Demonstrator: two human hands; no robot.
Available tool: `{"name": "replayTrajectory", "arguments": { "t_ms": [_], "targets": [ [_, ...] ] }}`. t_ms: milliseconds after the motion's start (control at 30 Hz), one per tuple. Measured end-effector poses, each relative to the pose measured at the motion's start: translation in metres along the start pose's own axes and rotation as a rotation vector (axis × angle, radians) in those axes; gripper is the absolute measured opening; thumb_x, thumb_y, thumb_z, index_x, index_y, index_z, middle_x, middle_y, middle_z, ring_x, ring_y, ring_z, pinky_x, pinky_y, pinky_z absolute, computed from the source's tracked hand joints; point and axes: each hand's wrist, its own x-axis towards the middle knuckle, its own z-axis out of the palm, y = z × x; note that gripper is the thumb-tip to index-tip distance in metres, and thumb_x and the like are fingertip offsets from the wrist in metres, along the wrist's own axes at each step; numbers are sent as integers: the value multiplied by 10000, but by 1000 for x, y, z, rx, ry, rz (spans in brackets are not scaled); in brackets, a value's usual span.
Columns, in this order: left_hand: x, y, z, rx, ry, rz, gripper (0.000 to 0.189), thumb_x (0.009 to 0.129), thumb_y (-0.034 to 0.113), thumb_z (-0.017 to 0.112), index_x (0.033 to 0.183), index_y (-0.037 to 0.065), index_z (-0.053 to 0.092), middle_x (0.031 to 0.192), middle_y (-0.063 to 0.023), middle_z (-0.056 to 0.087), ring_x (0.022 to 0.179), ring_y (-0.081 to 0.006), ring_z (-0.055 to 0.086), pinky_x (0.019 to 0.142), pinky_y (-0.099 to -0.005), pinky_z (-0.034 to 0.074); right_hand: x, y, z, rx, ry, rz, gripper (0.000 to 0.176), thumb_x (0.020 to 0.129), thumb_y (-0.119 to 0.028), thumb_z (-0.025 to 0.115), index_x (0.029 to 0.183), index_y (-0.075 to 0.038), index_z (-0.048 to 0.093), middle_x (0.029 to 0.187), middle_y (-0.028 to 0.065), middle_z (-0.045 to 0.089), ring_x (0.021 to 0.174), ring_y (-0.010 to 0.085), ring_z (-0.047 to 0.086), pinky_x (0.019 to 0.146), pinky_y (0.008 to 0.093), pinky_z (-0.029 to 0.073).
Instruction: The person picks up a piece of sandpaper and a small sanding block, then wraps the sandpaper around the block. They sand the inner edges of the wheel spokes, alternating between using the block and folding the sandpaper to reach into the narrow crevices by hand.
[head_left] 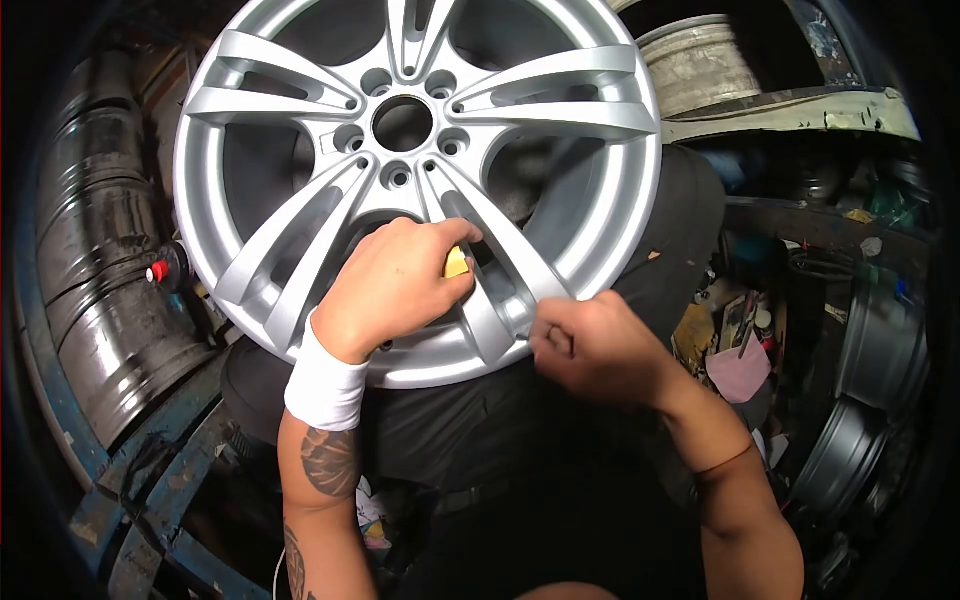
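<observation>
Left hand [395,280] around yellow pad [457,263], wheel [415,157] beneath.

Looks like a wheel workshop from where I stand: silver alloy wheel [400,159] up front, grimy rims [125,330] stacked left, dirty rim [700,65] on a battered shelf [800,115], bare rims [838,460] lower right, scuffed blue metal frame [172,480].

Wheel [403,158] across the lap [430,435]
It lies face up over dark trousers [690,205]; far right, a shelf [800,116] bears a dull rim [700,65].
</observation>
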Motion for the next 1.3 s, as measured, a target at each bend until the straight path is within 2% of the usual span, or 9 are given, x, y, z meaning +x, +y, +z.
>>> {"name": "replayTrajectory", "arguments": {
  "t_ms": [167,500,633,733,900,1000,1100,1233,1300],
  "targets": [
    [1,3,-3,6,-17,-24,317,913,153,717,1190,8,772,782,-232,715,728,-415,712,714,-456,554,-1,6,17,-70,70,-136,118,871,-71,724,826,-26,624,634,184,624,659,412,712,616,478,558],
    [1,3,-3,13,-21,-25,324,910,163,715,1186,4,772,797,-249,714,762,-426,720,746,-471,561,3,5,0,-94,76,5,122,877,-98,739,838,-51,633,613,156,637,619,402,702,582,474,550],
    [1,2,-2,11,-16,-14,324,910,161,715,1187,4,772,798,-251,713,760,-427,719,745,-468,562,-1,9,16,-111,50,-172,128,873,-113,743,832,-42,644,600,170,626,614,407,699,580,483,553],
    [1,4,-3,20,-18,-27,324,908,160,717,1187,4,772,795,-248,712,758,-430,716,742,-469,560,3,13,0,-164,93,-49,124,870,-63,774,849,-45,653,613,110,608,532,277,668,550,353,515],
    [1,2,-3,12,-11,-8,322,911,160,713,1186,3,772,795,-246,713,760,-430,716,742,-471,560,-1,7,6,-24,52,-116,107,872,-50,755,818,-42,663,606,100,593,538,271,660,549,355,505],
    [1,4,-3,3,-19,-28,321,913,160,712,1185,3,772,796,-247,714,764,-431,717,744,-472,562,2,14,8,-128,112,-71,91,867,-71,743,837,-50,659,632,146,656,628,384,709,581,458,551],
    [2,2,-3,17,-8,-3,319,915,160,712,1185,1,772,795,-251,713,768,-434,718,746,-475,562,0,4,8,-70,22,-128,94,871,-80,739,834,-45,660,615,157,646,602,388,697,569,457,550],
    [0,4,-4,1,-21,-35,319,917,163,714,1185,-1,771,802,-258,714,781,-440,720,752,-482,562,5,15,7,-162,137,-127,103,868,-82,742,825,-40,658,604,160,641,586,397,690,564,464,557],
    [1,2,-3,6,-10,-2,321,916,164,715,1185,-2,770,804,-259,714,784,-441,720,753,-482,562,2,10,10,-110,92,-140,92,880,-59,741,828,-37,669,605,124,630,538,304,671,544,390,524]
  ]
}}
